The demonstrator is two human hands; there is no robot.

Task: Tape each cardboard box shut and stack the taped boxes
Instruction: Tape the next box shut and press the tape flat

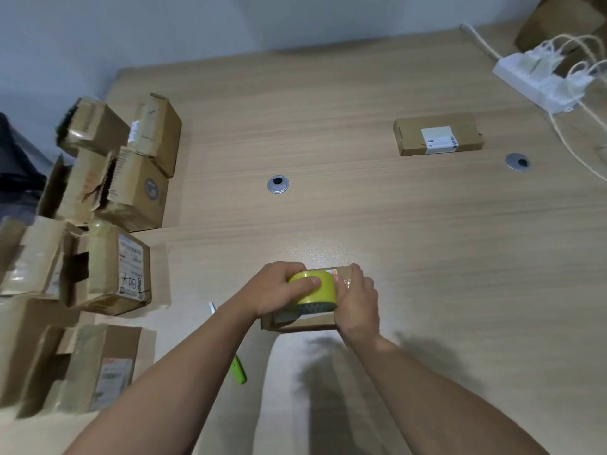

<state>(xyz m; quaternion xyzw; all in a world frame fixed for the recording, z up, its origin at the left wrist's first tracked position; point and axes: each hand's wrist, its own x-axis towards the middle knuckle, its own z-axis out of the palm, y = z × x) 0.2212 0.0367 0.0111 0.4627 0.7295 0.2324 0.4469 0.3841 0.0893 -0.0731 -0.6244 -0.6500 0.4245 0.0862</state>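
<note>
From the head camera, a small box [300, 321] sits on the bench [361, 218] just ahead of the near edge, with a yellow tape roll [317, 287] resting on top of it. The left hand [279, 289] grips the roll, fingers curled over its far rim and thumb pressed on its near face. The right hand [356, 300] holds the small box's right end, fingers bent over the far edge and thumb against the roll. The hands and roll hide most of the lid, so whether any tape is laid on it cannot be made out. Well to the left of the small box, a crowded pile of boxes [131, 192] runs along the bench's left edge, some with torn or raised flaps, and the frame cuts off its outer boxes. The bench is bare wood from beyond the small box to the far edge, apart from a round cable grommet [278, 184]. Far to the right and beyond the small box lies a flat labelled box [438, 134], with a second grommet [517, 162] past it and a white power strip [538, 82] with cables near the far right corner. Just left of the small box, the left forearm crosses a green-handled tool [239, 371], hiding its middle.
</note>
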